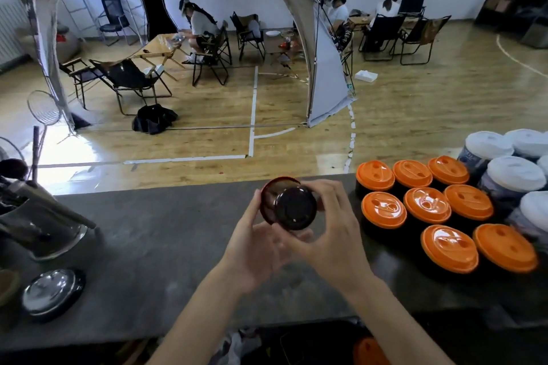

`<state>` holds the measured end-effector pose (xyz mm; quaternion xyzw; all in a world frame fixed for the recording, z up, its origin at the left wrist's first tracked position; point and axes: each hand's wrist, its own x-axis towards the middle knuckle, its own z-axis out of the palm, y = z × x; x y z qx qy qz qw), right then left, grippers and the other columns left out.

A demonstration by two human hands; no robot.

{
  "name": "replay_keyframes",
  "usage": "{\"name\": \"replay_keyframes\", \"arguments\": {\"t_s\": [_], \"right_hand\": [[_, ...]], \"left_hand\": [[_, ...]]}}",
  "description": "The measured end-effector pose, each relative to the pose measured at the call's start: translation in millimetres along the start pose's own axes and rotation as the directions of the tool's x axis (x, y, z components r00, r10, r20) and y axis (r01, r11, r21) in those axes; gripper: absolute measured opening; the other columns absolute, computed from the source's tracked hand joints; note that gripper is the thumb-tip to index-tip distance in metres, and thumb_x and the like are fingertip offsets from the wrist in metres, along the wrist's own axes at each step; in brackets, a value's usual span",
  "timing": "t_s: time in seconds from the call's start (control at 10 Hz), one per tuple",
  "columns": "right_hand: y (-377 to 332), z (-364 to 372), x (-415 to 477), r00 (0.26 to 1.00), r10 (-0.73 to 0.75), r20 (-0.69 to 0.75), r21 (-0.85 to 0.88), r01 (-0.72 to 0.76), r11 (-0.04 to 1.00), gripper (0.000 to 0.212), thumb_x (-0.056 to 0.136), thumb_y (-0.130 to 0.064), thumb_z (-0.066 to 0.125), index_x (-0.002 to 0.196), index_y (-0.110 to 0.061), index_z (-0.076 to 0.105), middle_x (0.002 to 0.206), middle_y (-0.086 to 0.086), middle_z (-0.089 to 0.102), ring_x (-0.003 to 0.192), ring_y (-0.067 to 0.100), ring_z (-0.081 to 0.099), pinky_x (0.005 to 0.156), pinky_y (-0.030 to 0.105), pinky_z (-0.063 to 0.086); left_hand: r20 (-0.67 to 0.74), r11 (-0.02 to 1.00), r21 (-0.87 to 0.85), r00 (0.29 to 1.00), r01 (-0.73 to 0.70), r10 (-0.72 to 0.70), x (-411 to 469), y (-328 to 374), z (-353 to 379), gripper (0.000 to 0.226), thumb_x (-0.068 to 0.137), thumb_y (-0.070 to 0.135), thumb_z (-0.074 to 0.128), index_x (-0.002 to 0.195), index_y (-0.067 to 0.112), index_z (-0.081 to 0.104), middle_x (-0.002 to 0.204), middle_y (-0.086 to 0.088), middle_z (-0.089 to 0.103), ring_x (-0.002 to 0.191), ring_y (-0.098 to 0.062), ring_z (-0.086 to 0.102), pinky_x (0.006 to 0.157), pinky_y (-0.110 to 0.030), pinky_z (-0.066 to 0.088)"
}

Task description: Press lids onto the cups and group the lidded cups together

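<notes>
Left hand (255,249) and right hand (332,234) hold cup (296,209) tipped, base facing camera.

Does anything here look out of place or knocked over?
Nothing spilled. The orange-lidded cups stand upright together. The dark cup is tipped sideways, held by the left hand and right hand. A black lid lies alone at the left end of the counter, and an orange lid shows below its near edge, away from the group.

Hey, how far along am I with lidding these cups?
Done: eight orange-lidded cups stand grouped at the right of the counter. In hand: your left hand and right hand grip a dark cup, tilted, with no lid on it yet. Left: lid that cup and set it with the group. No other unlidded cups are visible.
</notes>
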<state>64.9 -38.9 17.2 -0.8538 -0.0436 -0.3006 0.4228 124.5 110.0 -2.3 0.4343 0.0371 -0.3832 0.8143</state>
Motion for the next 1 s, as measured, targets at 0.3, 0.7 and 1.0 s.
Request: {"name": "replay_keyframes", "arguments": {"t_s": [0.3, 0.7, 1.0], "right_hand": [[77, -42, -110, 0.880, 0.473, -0.049, 0.061, -0.470, 0.881, 0.080, 0.067, -0.025, 0.092, 0.125, -0.048, 0.043, 0.124, -0.024, 0.051, 0.118, -0.004, 0.053, 0.091, 0.012, 0.043], [118, -69, -138, 0.744, 0.622, -0.244, 0.077, -0.624, 0.777, 0.066, 0.081, -0.014, 0.082, 0.128, -0.039, 0.043, 0.124, -0.018, 0.052, 0.116, -0.018, 0.048, 0.091, 0.001, 0.038], [120, -73, -142, 0.719, 0.655, -0.232, 0.132, -0.644, 0.753, 0.059, 0.083, -0.014, 0.080, 0.127, -0.036, 0.047, 0.123, -0.020, 0.054, 0.117, -0.008, 0.053, 0.091, 0.005, 0.044]], "left_hand": [[0.172, 0.452, 0.825, 0.913, -0.339, 0.369, 26, -87, 40, 0.092, 0.061, 0.045, 0.097, 0.138, 0.034, 0.047, 0.130, 0.021, 0.062, 0.119, 0.006, 0.059, 0.098, -0.015, 0.048], [0.272, 0.282, 0.871, 0.874, -0.402, 0.403, 90, -154, 80, 0.099, 0.076, 0.050, 0.087, 0.155, 0.028, 0.031, 0.149, 0.014, 0.047, 0.142, -0.004, 0.043, 0.117, -0.040, 0.042], [0.285, 0.288, 0.863, 0.872, -0.414, 0.399, 92, -161, 66, 0.103, 0.074, 0.040, 0.090, 0.156, 0.027, 0.029, 0.151, 0.014, 0.044, 0.140, -0.001, 0.043, 0.115, -0.025, 0.042]]}}
